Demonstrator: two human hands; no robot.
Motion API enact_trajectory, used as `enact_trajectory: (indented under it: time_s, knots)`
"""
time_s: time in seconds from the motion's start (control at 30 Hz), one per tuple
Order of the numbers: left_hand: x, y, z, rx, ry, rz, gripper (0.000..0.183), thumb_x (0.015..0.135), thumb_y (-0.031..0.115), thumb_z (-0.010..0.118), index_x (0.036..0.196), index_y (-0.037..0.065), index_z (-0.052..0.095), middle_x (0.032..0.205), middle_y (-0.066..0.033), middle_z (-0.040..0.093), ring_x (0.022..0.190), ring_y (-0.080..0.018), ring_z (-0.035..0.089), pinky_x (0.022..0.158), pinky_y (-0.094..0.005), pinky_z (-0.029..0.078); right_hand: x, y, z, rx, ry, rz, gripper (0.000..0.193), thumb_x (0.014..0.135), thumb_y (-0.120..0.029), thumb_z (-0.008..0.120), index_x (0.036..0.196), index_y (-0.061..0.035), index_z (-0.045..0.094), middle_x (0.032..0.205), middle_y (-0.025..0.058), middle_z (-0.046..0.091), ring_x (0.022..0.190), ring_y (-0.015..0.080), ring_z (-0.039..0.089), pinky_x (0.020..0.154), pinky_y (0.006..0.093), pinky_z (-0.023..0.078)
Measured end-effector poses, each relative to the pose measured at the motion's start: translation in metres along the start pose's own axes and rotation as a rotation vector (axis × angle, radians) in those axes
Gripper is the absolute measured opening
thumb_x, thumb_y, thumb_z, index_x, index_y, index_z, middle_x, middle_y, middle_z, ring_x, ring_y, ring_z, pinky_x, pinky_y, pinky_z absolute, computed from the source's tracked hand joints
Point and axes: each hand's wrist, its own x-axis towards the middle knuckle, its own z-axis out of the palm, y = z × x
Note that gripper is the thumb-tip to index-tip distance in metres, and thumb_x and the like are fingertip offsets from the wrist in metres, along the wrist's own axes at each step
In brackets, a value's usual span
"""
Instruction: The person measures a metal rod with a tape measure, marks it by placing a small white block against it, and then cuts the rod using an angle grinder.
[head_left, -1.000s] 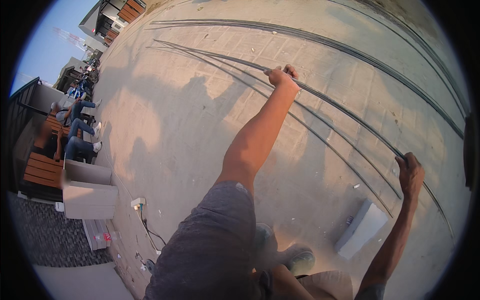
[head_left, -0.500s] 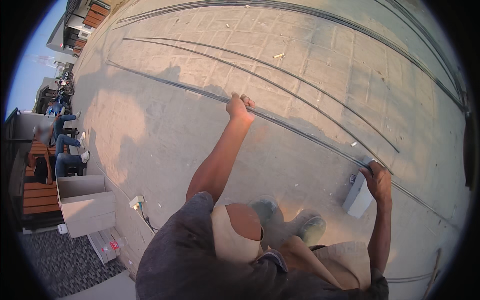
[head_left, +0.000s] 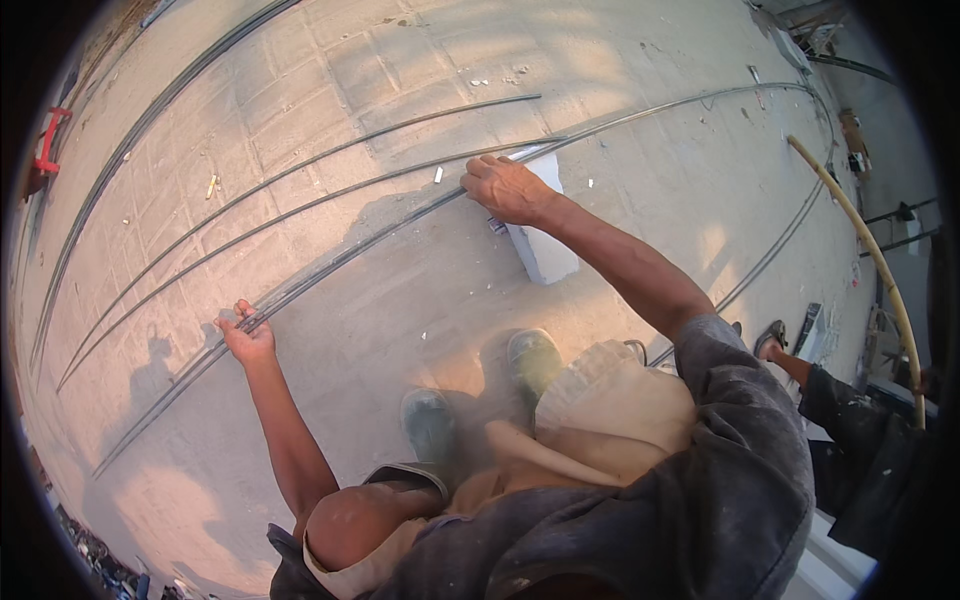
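A bundle of long thin metal rods point(head_left: 385, 238) runs slantwise across the ground before me. My left hand point(head_left: 248, 335) is closed around the rods towards their near left end, with the fingertips curled up over them. Farther right along the same bundle, my right hand point(head_left: 508, 190) closes over the rods from above, knuckles up. Just right of that hand a pale rectangular block point(head_left: 545, 235) lies on the ground beneath the rods. Part of its top is covered by my right hand and wrist.
Two separate rods point(head_left: 300, 205) lie beyond the bundle, and a thicker bundle of rods point(head_left: 150, 130) curves farther off. A red object point(head_left: 50, 140) stands at the far left. To my right are another person in dark clothes point(head_left: 850, 420) and a curved yellowish pole point(head_left: 885, 270).
The view has swung to the right, bringing another person and the pole into sight. My right hand has shifted from the block's right side to its left side. Both hands still grip the rods.
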Motion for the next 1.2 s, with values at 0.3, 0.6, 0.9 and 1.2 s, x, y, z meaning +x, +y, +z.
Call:
enact_trajectory:
  time_s: [0.3,0.6,0.9,1.2]
  knots:
    - [0.027,0.004,-0.038,0.061,-0.074,0.000,0.043,0.100,0.037,0.053,0.128,0.007,0.042,0.117,-0.0103,0.058,0.107,-0.0244,0.059,0.091,-0.0399,0.046,-0.067,-0.042,-0.031,0.137,0.255,0.743,0.095,0.078,-0.043,0.075,0.145,0.0009,0.025,0.140,0.0257,0.035,0.128,0.0395,0.039,0.104,0.0527,0.033]
    - [0.014,0.014,-0.022,-0.107,0.024,-0.014,0.024,0.100,0.018,0.052,0.116,0.000,0.050,0.123,-0.0112,0.061,0.109,-0.0259,0.062,0.100,-0.0478,0.049,-0.114,-0.048,0.028,0.444,0.196,0.942,0.111,0.066,-0.032,0.077,0.148,0.0086,0.014,0.135,0.0285,0.043,0.124,0.0409,0.045,0.104,0.0439,0.040]
    - [0.016,0.019,-0.027,-0.086,0.030,-0.097,0.018,0.104,0.029,0.044,0.104,0.012,0.051,0.109,-0.0099,0.062,0.097,-0.0232,0.062,0.094,-0.0453,0.052,-0.048,-0.039,0.011,0.471,0.176,0.840,0.112,0.067,-0.035,0.078,0.148,0.0088,0.014,0.137,0.0299,0.042,0.126,0.0422,0.044,0.104,0.0443,0.041]
    - [-0.031,0.002,0.026,-0.271,-0.052,-0.197,0.052,0.098,0.064,0.030,0.095,0.013,0.039,0.106,-0.0102,0.064,0.092,-0.0277,0.063,0.078,-0.0465,0.047,-0.075,0.043,-0.005,-0.117,0.547,0.412,0.056,0.096,-0.044,0.053,0.125,0.0046,0.056,0.125,0.0279,0.054,0.109,0.0479,0.053,0.086,0.0581,0.046]
